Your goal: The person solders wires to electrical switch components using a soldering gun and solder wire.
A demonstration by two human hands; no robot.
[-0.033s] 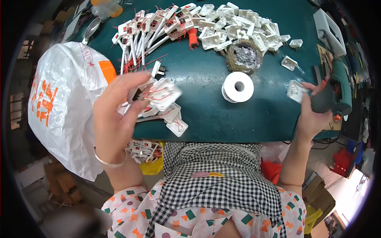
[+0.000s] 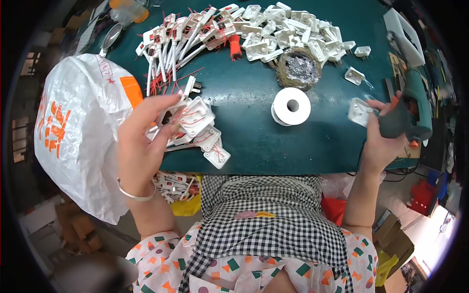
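My left hand [image 2: 146, 124] pinches a white plastic casing [image 2: 197, 116] with thin red wires inside, between thumb and fingers. Other wired white casings [image 2: 216, 156] lie under and beside it at the table's near edge. A two-pin plug piece [image 2: 190, 87] rests just beyond the fingertips. Far to the right, my right hand [image 2: 383, 146] has thumb and fingers closed on a white plug housing [image 2: 360, 112]. Against that hand is a green power tool [image 2: 419, 105] with a dark part and an orange tip; whether the hand grips it is unclear.
A white wire spool [image 2: 292, 106] and a round tin with silvery contents [image 2: 300, 68] stand mid-table. Behind them lie heaped white housings [image 2: 293, 31] and wired white-handled pieces [image 2: 176, 41]. A white plastic bag [image 2: 88, 136] bulges at the left. One housing [image 2: 355, 76] lies apart.
The right hand with the plug housing has shifted slightly to the left. The left hand's casing has tilted and moved slightly left.
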